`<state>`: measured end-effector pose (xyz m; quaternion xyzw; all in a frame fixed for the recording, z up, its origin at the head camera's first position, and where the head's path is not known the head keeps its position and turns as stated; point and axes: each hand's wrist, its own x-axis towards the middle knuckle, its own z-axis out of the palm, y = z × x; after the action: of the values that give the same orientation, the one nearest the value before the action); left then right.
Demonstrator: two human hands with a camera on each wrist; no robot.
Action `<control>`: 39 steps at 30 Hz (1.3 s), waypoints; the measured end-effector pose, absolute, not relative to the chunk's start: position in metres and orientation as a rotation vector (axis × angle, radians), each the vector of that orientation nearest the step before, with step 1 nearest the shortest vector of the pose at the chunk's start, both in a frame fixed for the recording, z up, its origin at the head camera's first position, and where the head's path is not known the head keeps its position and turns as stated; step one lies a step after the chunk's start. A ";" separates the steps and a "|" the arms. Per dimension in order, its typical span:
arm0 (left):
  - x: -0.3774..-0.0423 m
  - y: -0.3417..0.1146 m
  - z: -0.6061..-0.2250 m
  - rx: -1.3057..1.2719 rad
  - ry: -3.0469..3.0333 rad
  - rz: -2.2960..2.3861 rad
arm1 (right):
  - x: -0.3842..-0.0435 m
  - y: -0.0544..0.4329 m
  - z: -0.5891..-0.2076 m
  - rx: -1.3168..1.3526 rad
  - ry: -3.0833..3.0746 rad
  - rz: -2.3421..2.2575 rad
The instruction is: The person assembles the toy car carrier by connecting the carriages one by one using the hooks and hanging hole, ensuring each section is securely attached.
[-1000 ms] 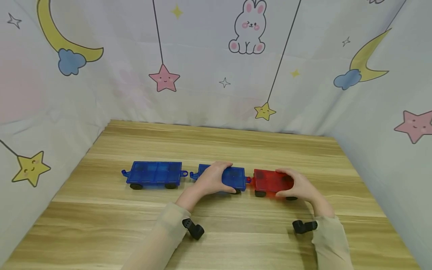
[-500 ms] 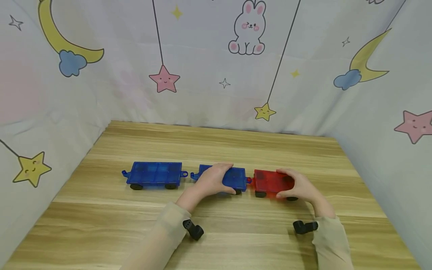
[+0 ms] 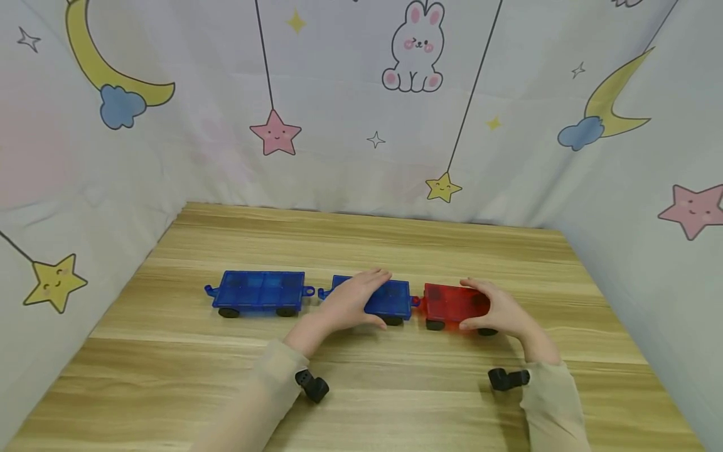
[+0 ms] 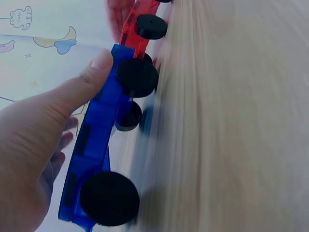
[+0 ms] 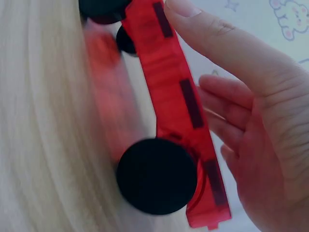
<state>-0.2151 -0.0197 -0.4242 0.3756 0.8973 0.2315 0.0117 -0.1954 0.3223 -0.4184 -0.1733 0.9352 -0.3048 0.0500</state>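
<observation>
Three see-through plastic toy train cars on black wheels stand in a row. My left hand (image 3: 350,302) arches over the middle blue train car (image 3: 395,295), thumb off its near side and fingers past its far edge. In the left wrist view, its thumb lies along the blue side. My right hand (image 3: 503,311) spans the red train car (image 3: 443,301), its thumb by the near edge. In the right wrist view, the fingers (image 5: 227,106) stand apart from the red side. The red car's ring meets the middle car's hook end; whether they are hooked is too small to tell.
Another blue train car (image 3: 260,290) stands at the left, a small gap between its ring and the middle car's hook. The cars stand on a wood-grain table (image 3: 395,389). A white printed cloth (image 3: 350,169) hangs behind and at both sides.
My left hand has loosened and shifted slightly left, its thumb coming off the middle blue train car. The right fingers have spread a little from the red train car. The cars have hardly moved.
</observation>
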 end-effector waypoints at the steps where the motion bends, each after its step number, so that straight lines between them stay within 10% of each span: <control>1: -0.215 -0.022 -0.424 1.198 2.796 0.732 | -0.196 0.321 -0.418 -0.525 2.843 -0.942; 39: -0.219 -0.140 -0.426 0.773 2.980 0.892 | -0.211 0.201 -0.410 -0.712 2.860 -0.992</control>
<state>-0.2195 -0.1399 -0.4256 0.2410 0.9293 0.2780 -0.0319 -0.2109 0.2010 -0.4103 -0.2288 0.9196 -0.3189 0.0162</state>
